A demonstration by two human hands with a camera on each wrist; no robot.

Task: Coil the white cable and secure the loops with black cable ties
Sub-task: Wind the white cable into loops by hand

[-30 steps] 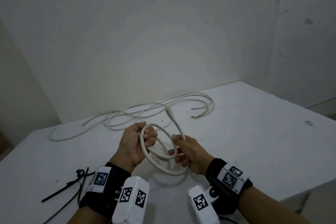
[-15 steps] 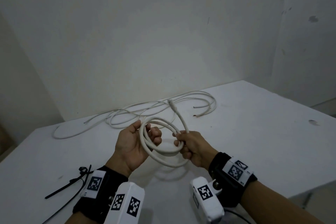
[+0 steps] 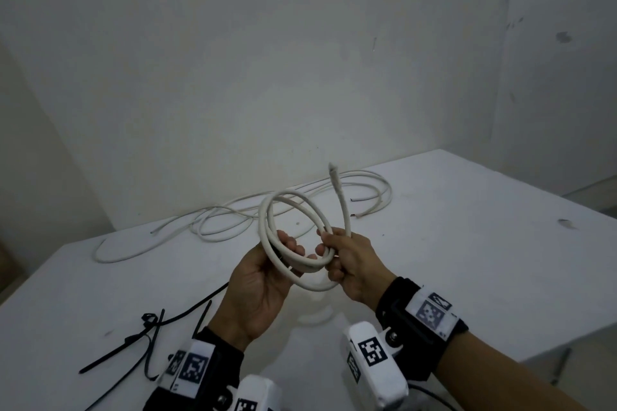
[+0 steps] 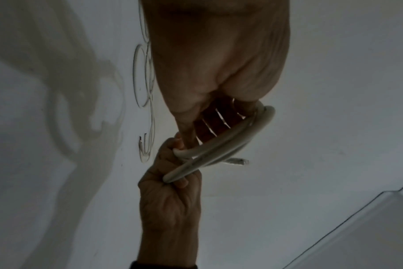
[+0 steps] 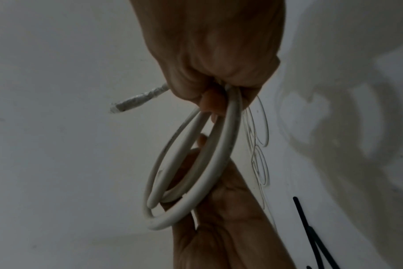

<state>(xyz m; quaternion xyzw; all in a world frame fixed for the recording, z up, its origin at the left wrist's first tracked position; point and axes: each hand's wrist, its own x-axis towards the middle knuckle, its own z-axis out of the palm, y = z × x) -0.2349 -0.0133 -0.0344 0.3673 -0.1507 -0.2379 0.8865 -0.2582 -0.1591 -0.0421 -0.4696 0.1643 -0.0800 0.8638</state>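
A thick white cable (image 3: pixel 293 207) is wound into a few loops and held above the white table (image 3: pixel 467 243). My left hand (image 3: pixel 283 250), palm up, holds the left side of the loops, fingers through the coil (image 4: pixel 230 143). Gripping the right side in a fist is my right hand (image 3: pixel 334 253), and the cable's taped end (image 3: pixel 334 173) sticks up past it. In the right wrist view the loops (image 5: pixel 219 154) hang from the right fist (image 5: pixel 214 76) onto the left palm (image 5: pixel 230 209). Black cable ties (image 3: pixel 150 334) lie on the table near my left wrist.
Thin white wires (image 3: pixel 233 213) lie in loose curves along the back of the table by the wall. The table's right edge (image 3: pixel 534 340) is near my right forearm. Bare tabletop lies to the right of the hands.
Both hands have lifted the coil and tipped it more upright. The loops are drawn closer together, and the cable's free end now points upward from the right fist.
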